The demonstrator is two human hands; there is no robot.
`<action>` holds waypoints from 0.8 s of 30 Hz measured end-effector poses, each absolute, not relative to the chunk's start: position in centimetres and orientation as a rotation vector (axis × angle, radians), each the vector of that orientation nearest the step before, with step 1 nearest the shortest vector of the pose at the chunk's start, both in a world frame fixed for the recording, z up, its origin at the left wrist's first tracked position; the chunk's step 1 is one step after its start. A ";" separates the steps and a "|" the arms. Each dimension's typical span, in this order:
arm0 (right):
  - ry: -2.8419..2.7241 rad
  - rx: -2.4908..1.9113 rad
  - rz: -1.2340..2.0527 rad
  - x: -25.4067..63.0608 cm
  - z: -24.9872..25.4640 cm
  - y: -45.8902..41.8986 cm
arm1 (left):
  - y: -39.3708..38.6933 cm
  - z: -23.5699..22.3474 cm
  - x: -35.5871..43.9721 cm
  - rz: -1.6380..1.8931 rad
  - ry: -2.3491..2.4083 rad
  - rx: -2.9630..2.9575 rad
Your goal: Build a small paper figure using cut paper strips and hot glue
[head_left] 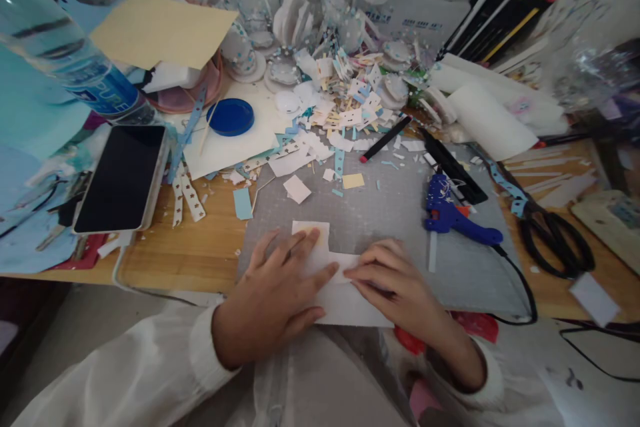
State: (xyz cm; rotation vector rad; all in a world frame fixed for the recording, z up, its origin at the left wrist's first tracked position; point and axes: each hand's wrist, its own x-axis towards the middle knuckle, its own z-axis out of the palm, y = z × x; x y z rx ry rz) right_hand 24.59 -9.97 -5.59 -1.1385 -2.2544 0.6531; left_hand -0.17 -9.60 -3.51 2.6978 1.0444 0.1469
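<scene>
A white sheet of paper (350,310) lies at the front edge of the grey cutting mat (400,213). My left hand (280,287) rests flat on it with fingers spread, pressing it down. Under its fingertips is a small white paper piece (311,225) with a yellowish patch. My right hand (395,280) has its thumb and fingers pinched together at the paper, beside my left index finger. The exact edge or fold between those fingertips is partly hidden.
A blue glue gun (450,213), black-handled scissors (557,243) and a black-and-red pen (385,140) lie to the right and ahead. Cut paper scraps (350,100) heap at the back. Leftward are a phone (123,180), a water bottle (85,67) and a blue lid (231,117).
</scene>
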 end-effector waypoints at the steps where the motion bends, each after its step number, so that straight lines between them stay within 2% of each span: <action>1: -2.269 -1.144 0.667 24.6 -5.3 -10.0 | -9.9 -3.6 0.0 0.131 1.070 2.698; 8: -2.393 -1.073 0.663 24.3 -3.3 -7.4 | -10.4 -4.2 0.1 0.163 1.086 2.690; 17: -2.604 -0.896 0.618 23.0 -5.3 -4.7 | -11.9 -5.5 0.5 0.376 1.181 2.852; 21: -2.636 -0.908 0.521 22.9 -5.0 -5.3 | -12.2 -6.1 1.3 0.529 0.854 3.073; 24: -2.666 -0.967 0.446 22.6 -4.3 -6.0 | -11.4 -5.8 1.0 0.674 0.688 3.010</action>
